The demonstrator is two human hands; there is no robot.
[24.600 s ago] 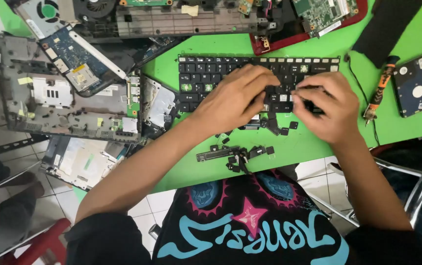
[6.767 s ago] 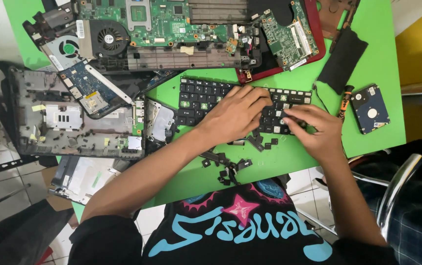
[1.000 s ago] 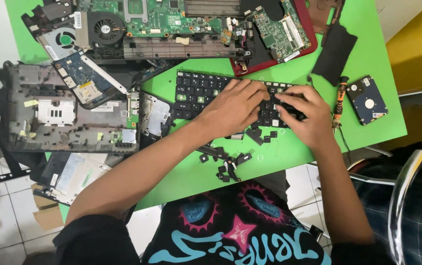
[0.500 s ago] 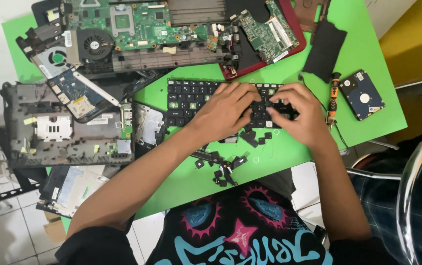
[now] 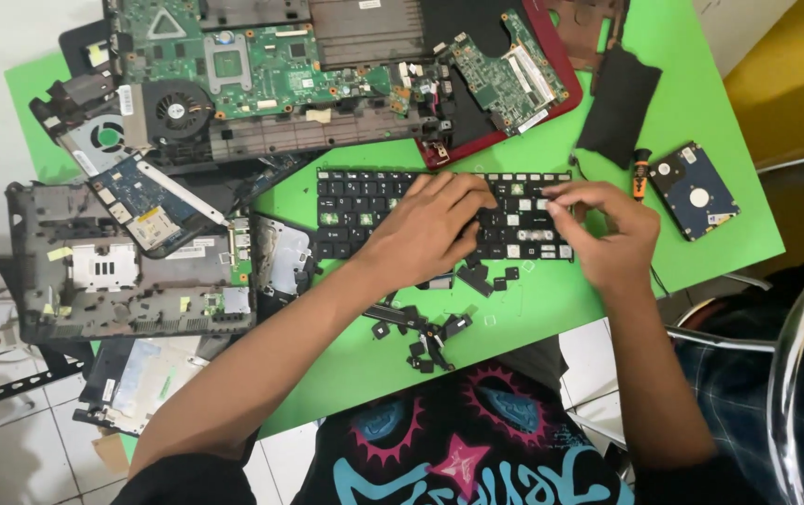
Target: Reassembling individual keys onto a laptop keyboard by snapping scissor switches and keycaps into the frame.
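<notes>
A black laptop keyboard [image 5: 374, 208] lies on the green table [image 5: 533, 309], with several keys gone from its right part. My left hand [image 5: 425, 229] rests flat on the keyboard's middle, fingers spread and pressing it down. My right hand [image 5: 608, 229] is at the keyboard's right end, fingertips pinched at a key there. Loose black key caps [image 5: 425, 332] lie scattered on the table just in front of the keyboard.
Stripped laptop shells and green circuit boards [image 5: 262, 65] with fans fill the table's back and left. A grey laptop base [image 5: 131, 271] sits at left. A hard drive [image 5: 694, 192], an orange screwdriver [image 5: 640, 173] and a black flat piece [image 5: 619, 103] lie at right. A chair frame [image 5: 795, 346] stands lower right.
The view shifted so the table sits lower and further right. My right hand moved off toward the keyboard's right end, away from my left hand, which stays on the keys.
</notes>
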